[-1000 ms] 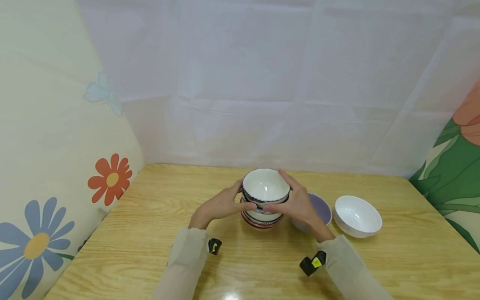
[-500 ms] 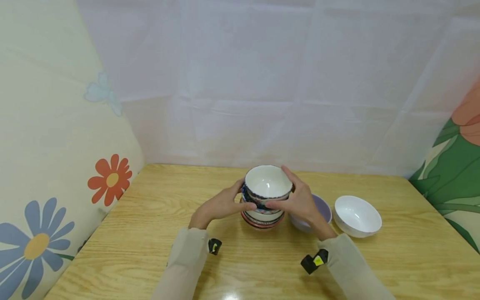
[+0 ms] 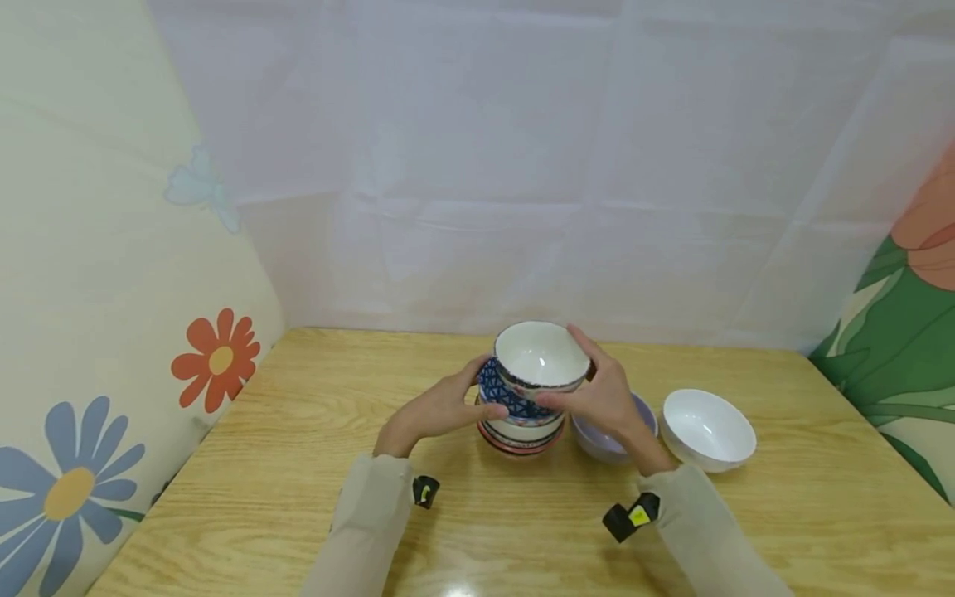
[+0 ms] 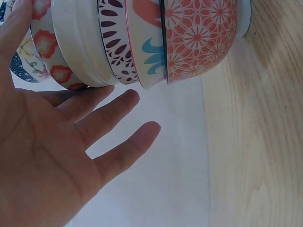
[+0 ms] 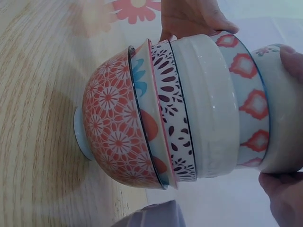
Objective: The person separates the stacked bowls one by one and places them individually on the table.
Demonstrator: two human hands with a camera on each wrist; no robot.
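Observation:
My right hand [image 3: 604, 396] grips a bowl [image 3: 540, 352] with a white inside, thumb in front and fingers at the back. This bowl is tilted at the top of a stack. Just below it sits a bowl with a blue patterned inside [image 3: 492, 390] and red motifs outside [image 5: 253, 104]. My left hand [image 3: 443, 410] holds that one between thumb and forefinger, its other fingers [image 4: 128, 149] spread beside the stack. Lower come a plain white bowl [image 5: 203, 104], a bowl with dark petal marks [image 5: 173, 104] and, at the bottom, a coral flowered bowl [image 5: 111, 118].
Right of the stack a purple bowl [image 3: 597, 439] stands on the wooden table [image 3: 298, 464], partly behind my right hand. A white bowl [image 3: 709, 427] stands beyond it. A pale cloth [image 3: 477, 166] hangs behind the table, with flowered cloth at both sides.
The top bowl has risen and shifted right with my right hand, tilting away from the stack. The blue inside of the bowl below now shows. My left hand has hardly moved.

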